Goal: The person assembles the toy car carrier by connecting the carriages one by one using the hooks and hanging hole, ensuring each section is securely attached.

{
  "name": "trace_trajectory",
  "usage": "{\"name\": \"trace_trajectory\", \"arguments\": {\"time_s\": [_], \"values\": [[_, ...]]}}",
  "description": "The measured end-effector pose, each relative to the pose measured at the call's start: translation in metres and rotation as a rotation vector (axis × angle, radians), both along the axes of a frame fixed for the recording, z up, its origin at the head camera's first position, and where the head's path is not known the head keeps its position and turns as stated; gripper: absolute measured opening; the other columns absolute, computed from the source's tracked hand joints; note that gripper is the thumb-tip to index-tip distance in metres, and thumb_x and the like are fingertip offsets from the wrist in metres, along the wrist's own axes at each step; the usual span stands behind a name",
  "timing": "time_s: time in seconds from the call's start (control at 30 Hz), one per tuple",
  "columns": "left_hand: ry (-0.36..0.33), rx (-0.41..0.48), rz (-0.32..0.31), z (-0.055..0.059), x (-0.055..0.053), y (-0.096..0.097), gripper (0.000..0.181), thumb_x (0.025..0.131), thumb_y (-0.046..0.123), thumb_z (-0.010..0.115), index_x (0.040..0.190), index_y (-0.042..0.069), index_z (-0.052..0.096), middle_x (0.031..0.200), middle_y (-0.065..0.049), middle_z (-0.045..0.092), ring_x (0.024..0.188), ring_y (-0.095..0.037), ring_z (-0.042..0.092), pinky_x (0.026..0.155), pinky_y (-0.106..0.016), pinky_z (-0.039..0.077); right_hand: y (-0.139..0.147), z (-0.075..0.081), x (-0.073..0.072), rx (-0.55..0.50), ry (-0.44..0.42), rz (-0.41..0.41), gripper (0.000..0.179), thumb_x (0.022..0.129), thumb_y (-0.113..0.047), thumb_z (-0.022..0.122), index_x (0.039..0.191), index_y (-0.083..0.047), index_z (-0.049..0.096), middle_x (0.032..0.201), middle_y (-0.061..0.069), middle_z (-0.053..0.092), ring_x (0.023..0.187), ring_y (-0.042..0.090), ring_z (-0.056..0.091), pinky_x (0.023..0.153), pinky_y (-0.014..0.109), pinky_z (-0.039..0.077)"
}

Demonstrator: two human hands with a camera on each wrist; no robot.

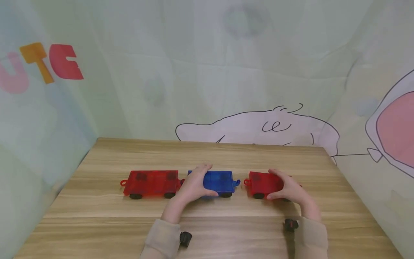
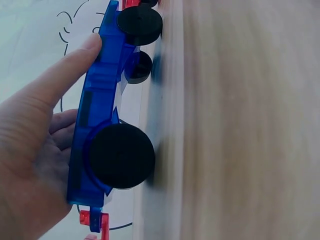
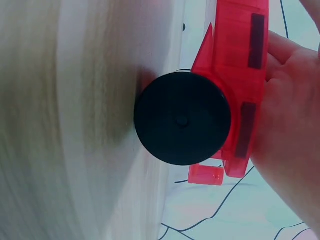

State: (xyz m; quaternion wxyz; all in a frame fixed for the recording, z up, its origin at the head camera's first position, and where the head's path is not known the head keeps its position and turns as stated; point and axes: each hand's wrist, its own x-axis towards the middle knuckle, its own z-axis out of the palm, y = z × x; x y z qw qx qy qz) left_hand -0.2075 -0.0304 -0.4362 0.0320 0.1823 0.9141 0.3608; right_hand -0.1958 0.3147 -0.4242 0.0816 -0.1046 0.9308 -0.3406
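My left hand [image 1: 193, 185] grips a blue toy wagon [image 1: 218, 181] from above, thumb on its near side and fingers over the far side. In the left wrist view the thumb lies along the edge of the blue body [image 2: 92, 107]. A longer red wagon [image 1: 153, 182] stands to its left, their couplings overlapping. My right hand [image 1: 291, 189] holds a second red wagon [image 1: 262, 182] the same way; its right part is hidden under the hand. The blue wagon's hook [image 1: 237, 183] faces that wagon's red ring [image 1: 247, 182] across a small gap.
The wagons stand in a row on a wood-grain table [image 1: 226, 230]. Behind it hangs a pale printed cloth [image 1: 207, 82] with a cartoon figure, more cloth closing both sides. Black wrist devices [image 1: 185, 239] sit by both sleeves.
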Motion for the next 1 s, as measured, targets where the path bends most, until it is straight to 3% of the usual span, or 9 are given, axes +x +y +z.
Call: {"name": "trace_trajectory", "arguments": {"time_s": [0.2, 0.57, 1.0], "values": [[-0.018, -0.006, -0.007, -0.0007, 0.0002, -0.0011, 0.092, 0.07, 0.036, 0.088, 0.146, 0.006, 0.044, 0.15, -0.019, 0.043, 0.141, -0.038, 0.037, 0.111, -0.06, 0.034, -0.0008, -0.002, -0.001, -0.001, -0.008, 0.006, 0.094, 0.069, -0.024, 0.088, 0.145, 0.003, 0.04, 0.145, 0.027, 0.044, 0.127, 0.042, 0.045, 0.104, 0.058, 0.04], [-0.041, 0.029, -0.006, -0.0012, 0.0, -0.0003, 0.09, 0.071, 0.033, 0.088, 0.145, 0.006, 0.045, 0.145, -0.017, 0.049, 0.136, -0.037, 0.043, 0.109, -0.059, 0.039, -0.0004, -0.0029, -0.0025, -0.023, -0.035, 0.008, 0.088, 0.072, -0.02, 0.086, 0.144, 0.001, 0.041, 0.138, 0.023, 0.05, 0.12, 0.037, 0.049, 0.097, 0.048, 0.045], [-0.061, 0.044, 0.0, -0.0006, -0.0001, -0.0004, 0.088, 0.071, 0.032, 0.088, 0.145, 0.007, 0.046, 0.145, -0.016, 0.05, 0.136, -0.037, 0.043, 0.108, -0.059, 0.038, -0.0019, -0.0011, -0.0013, -0.019, -0.051, -0.01, 0.087, 0.072, -0.021, 0.086, 0.145, -0.002, 0.041, 0.138, 0.022, 0.049, 0.121, 0.037, 0.047, 0.096, 0.048, 0.046]]}}
